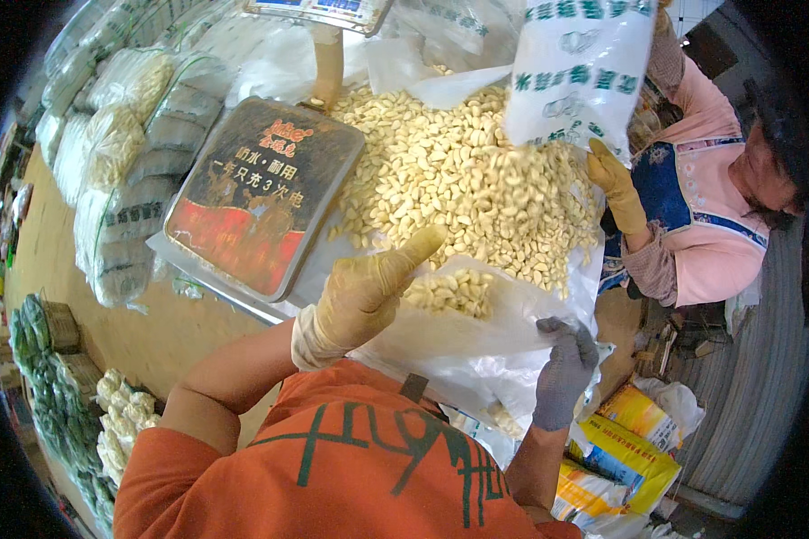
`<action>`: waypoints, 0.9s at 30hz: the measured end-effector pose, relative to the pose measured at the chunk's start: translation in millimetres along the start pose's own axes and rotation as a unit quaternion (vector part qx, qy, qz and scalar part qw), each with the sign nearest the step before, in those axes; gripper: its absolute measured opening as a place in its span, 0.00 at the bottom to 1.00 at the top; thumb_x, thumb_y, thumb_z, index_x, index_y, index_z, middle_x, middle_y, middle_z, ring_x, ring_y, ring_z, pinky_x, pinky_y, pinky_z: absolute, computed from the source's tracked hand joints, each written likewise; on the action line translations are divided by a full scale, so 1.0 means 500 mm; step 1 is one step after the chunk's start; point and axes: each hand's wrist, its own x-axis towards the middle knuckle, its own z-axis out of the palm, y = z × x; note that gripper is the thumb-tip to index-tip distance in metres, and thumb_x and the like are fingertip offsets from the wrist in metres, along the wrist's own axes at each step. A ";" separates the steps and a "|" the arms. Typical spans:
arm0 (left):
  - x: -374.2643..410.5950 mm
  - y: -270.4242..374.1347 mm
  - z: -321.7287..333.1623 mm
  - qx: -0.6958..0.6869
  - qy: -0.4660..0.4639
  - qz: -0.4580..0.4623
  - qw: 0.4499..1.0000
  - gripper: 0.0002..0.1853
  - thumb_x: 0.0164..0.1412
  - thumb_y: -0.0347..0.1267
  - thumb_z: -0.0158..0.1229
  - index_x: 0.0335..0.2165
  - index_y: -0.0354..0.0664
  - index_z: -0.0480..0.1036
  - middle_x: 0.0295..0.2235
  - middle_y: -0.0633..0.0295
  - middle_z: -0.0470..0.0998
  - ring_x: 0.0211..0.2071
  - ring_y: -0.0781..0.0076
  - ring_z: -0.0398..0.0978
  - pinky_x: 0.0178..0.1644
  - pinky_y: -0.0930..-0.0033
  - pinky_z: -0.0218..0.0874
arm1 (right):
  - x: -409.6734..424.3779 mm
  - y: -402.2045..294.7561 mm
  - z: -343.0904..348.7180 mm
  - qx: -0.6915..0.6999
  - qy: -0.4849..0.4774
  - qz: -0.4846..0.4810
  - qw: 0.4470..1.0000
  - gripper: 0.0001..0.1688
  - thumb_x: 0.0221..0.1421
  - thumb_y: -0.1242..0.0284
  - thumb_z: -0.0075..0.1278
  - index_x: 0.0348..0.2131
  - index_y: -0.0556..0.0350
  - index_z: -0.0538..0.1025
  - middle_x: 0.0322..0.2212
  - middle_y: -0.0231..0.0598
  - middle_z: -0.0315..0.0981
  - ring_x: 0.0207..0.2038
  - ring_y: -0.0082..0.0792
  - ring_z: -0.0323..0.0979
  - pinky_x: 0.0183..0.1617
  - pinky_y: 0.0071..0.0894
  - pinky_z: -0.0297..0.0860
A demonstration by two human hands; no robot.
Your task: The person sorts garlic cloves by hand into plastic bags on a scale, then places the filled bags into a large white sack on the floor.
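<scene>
A large heap of peeled garlic cloves (438, 175) lies on a plastic-lined table in front of me. My left hand (367, 290), in a yellowish rubber glove, is at the near edge of the heap, its thumb and fingers around the upper rim of a clear plastic bag (438, 337). Some cloves lie in the mouth of that bag. My right hand (566, 370), in a grey glove, grips the same bag's right edge. Left of the heap stands a weighing scale's worn platform (263, 195), printed in black and red.
Across the table, a person (687, 195) in yellow gloves holds a printed white sack (576, 74) over the heap, with cloves tumbling below. Packed bags of garlic (128, 162) are stacked at left. Yellow printed bags (620, 458) lie on the floor at lower right.
</scene>
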 end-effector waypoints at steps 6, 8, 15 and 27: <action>0.052 -0.015 -0.100 -0.154 0.092 -0.099 0.979 0.19 0.50 0.16 0.44 0.42 0.36 0.70 0.28 0.65 0.74 0.28 0.80 0.70 0.35 0.78 0.63 | 0.031 -0.119 0.074 0.473 -0.163 0.095 0.861 0.21 0.55 0.62 0.41 0.40 0.63 0.68 0.31 0.42 0.71 0.23 0.28 0.62 0.29 0.31 0.61; 0.079 -0.014 -0.178 -0.143 0.151 -0.048 0.977 0.16 0.52 0.19 0.45 0.41 0.35 0.71 0.26 0.66 0.74 0.28 0.82 0.69 0.34 0.79 0.62 | 0.031 -0.200 0.116 0.503 -0.228 0.089 0.829 0.27 0.55 0.59 0.40 0.45 0.64 0.63 0.37 0.45 0.69 0.23 0.28 0.62 0.29 0.31 0.61; 0.116 -0.027 -0.463 -0.079 0.227 0.038 0.970 0.10 0.57 0.24 0.47 0.36 0.34 0.72 0.23 0.66 0.73 0.27 0.83 0.68 0.34 0.81 0.60 | 0.028 -0.356 0.331 0.489 -0.392 -0.004 0.779 0.39 0.55 0.60 0.40 0.57 0.63 0.46 0.57 0.49 0.45 0.37 0.31 0.64 0.36 0.29 0.63; -0.058 -0.179 -0.570 0.151 0.127 -0.160 0.967 0.30 0.44 0.24 0.56 0.50 0.43 0.62 0.35 0.55 0.74 0.29 0.73 0.70 0.33 0.74 0.62 | -0.036 -0.284 0.566 0.005 -0.187 -0.168 0.968 0.13 0.49 0.79 0.45 0.38 0.64 0.70 0.33 0.39 0.71 0.35 0.26 0.68 0.41 0.23 0.64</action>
